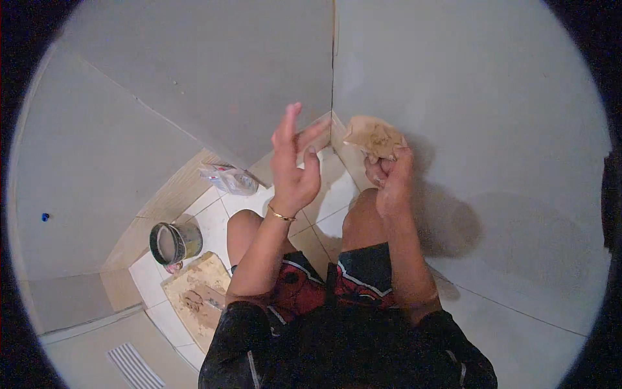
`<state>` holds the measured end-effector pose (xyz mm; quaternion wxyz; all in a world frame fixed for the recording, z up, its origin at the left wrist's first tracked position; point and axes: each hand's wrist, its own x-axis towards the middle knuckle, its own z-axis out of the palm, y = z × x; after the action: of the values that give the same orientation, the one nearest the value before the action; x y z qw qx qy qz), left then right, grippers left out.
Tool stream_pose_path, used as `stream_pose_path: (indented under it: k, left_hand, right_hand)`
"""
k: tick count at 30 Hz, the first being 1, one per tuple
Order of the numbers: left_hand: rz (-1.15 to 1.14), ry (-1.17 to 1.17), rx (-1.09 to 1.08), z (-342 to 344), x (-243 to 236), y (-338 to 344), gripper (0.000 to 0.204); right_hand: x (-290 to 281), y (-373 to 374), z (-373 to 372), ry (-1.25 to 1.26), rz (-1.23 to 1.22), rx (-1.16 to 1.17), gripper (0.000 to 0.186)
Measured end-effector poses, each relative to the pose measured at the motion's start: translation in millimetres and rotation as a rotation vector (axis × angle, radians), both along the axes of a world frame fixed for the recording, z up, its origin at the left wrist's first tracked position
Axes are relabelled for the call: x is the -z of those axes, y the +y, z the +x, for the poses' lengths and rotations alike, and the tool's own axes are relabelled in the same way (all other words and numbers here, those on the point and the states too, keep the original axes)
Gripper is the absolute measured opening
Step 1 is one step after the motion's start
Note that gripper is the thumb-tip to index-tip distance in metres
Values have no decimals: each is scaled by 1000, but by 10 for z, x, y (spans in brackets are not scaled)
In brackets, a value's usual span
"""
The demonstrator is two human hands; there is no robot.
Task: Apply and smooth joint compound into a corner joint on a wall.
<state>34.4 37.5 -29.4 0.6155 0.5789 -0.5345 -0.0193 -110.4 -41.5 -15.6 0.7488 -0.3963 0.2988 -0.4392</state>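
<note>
R hand: fingers closed on lower edge of tan sheet, smeared face showing; material unclear at this res., poss. abrasive paper. Sheet sits near the wall corner, in front of R wall. L hand: raised, fingers spread wide, w/ gold-colored bracelet at wrist. On tiled floor, L side: dark bucket, stained board and plastic bag.
</note>
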Motion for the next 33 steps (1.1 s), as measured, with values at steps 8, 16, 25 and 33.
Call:
stream_pose_path:
  k: [8, 16, 25, 33]
  left_hand:
    - [-66, 3, 220, -59, -227, 9, 67]
    - [23, -57, 271, -43, -144, 1, 70]
    - [54, 153, 299, -129, -116, -28, 73]
    - [11, 366, 113, -28, -95, -317, 72]
  right_hand:
    - [-12, 16, -82, 37, -38, -50, 35]
    - [-117, 57, -46, 48, 94, 12, 39]
    - [57, -9, 17, 27, 169, 72, 35]
    - [767, 102, -200, 99, 355, 191, 35]
